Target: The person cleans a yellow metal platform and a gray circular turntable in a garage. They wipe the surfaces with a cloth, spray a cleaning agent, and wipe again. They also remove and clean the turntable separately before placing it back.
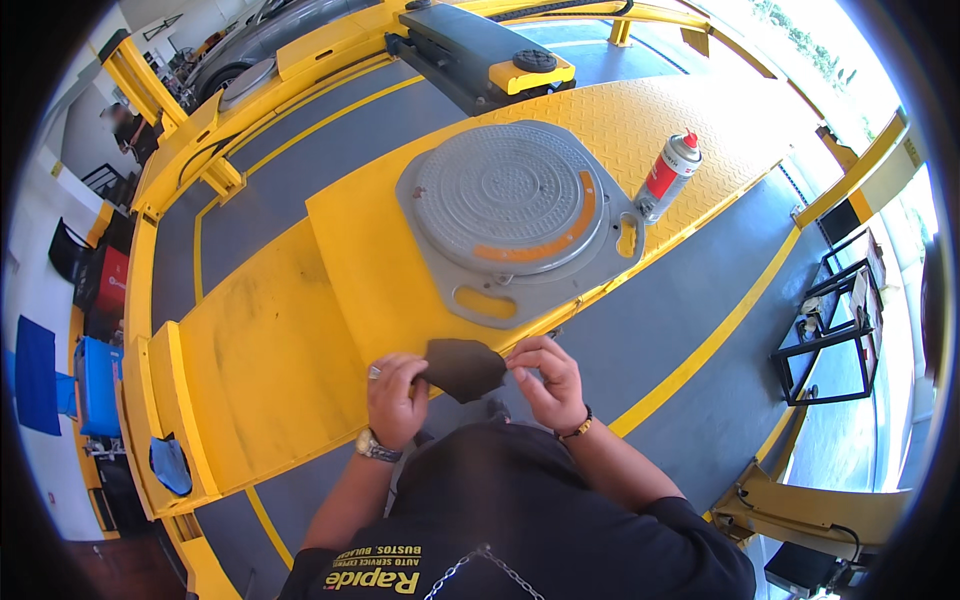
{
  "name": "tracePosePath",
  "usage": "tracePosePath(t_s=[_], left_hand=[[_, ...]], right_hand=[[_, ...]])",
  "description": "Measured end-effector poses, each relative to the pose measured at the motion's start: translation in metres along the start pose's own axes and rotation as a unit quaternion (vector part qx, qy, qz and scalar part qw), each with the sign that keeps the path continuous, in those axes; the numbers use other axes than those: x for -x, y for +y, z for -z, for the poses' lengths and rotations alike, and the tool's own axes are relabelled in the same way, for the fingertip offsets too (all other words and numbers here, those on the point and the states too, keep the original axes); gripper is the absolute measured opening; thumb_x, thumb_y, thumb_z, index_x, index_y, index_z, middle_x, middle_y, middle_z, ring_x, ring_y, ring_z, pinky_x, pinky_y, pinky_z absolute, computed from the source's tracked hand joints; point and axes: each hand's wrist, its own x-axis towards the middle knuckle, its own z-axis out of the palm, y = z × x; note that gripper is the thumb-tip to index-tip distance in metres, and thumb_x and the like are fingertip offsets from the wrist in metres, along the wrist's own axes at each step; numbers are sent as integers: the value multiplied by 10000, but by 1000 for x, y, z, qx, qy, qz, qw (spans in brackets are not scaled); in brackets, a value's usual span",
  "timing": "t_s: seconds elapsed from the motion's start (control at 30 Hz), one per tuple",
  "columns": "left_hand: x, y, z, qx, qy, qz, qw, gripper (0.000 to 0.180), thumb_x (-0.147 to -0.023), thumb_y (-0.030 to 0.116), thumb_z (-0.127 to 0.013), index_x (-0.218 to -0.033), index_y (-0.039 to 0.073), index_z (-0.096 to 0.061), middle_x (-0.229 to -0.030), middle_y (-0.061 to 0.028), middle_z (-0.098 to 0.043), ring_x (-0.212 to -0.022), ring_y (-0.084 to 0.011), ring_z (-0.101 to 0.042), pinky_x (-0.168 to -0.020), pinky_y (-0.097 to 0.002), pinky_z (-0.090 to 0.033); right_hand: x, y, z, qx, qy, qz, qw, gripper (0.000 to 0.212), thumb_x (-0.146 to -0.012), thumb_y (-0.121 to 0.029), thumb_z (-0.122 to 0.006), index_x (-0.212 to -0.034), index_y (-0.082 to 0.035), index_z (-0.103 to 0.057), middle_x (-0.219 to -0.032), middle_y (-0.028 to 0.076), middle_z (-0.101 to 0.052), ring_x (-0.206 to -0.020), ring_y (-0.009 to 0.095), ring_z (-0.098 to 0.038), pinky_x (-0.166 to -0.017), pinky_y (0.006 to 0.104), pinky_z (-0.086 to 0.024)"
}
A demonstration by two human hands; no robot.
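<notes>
Between my two hands a matte dark piece of sandpaper [465, 370], with uneven edges, is stretched out flat. My left hand [396, 398] is closed, pinching its left edge between thumb and fingers. At the opposite edge my right hand [548, 383] pinches a corner, its other fingers curled. Just beyond the sheet lies a round grey turntable plate [505, 195] with an orange curved scale and slotted handles, set on the yellow lift runway [365, 270]. To its right a spray can [670, 178] with a red cap stands upright on the runway's tread-patterned part.
A dark lift beam [470, 55] with a yellow-and-black jack pad crosses beyond the runway. A blue cloth [170, 466] sits in the runway's left end. Black metal frame stands [828, 330] are at right. Far left, another person [133, 132] stands near a car [270, 45].
</notes>
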Motion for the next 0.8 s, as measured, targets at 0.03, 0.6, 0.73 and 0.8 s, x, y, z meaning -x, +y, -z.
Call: tracePosePath(t_s=[0.03, 0.6, 0.73, 0.8], left_hand=[[-5, -2, 3, -9, 22, 16, 1000, 279, -746, -81, -676, -997, 34, -637, -995, -142, -686, -969, -341, -644, -911, -450, -483], [-66, 10, -41, -144, -192, -77, 968, 399, -823, 261, -752, -1171, 102, -639, -1221, -63, -620, -1243, -264, -538, -1085, -452, -375], [-73, -5, -71, -145, -239, -76, 957, 251, -834, 293, -741, -1001, 129, -651, -997, -31, -640, -1022, -219, -617, -1054, -433, -384], [-76, -10, -79, -136, -237, -87, 958, 215, -839, 299, -736, -945, 136, -644, -923, -18, -632, -941, -214, -621, -1043, -429, -379]], right_hand=[[0, 8, 10, 17, 32, -17, 999, 67, -884, 4, -620, -931, 11, -665, -1000, 124, -654, -913, 238, -642, -816, 325, -507], [-67, 66, 146, 502, -51, -5, 863, 750, -565, -428, -919, -1194, -120, -650, -1238, 82, -549, -1202, 313, -520, -1073, 491, -388], [-85, 64, 139, 507, -77, -11, 858, 833, -548, -451, -924, -1255, -122, -631, -1301, 109, -497, -1253, 333, -487, -1167, 538, -278], [-85, 68, 137, 508, -73, -17, 858, 868, -535, -450, -931, -1277, -121, -624, -1326, 125, -472, -1272, 345, -470, -1196, 561, -220]])
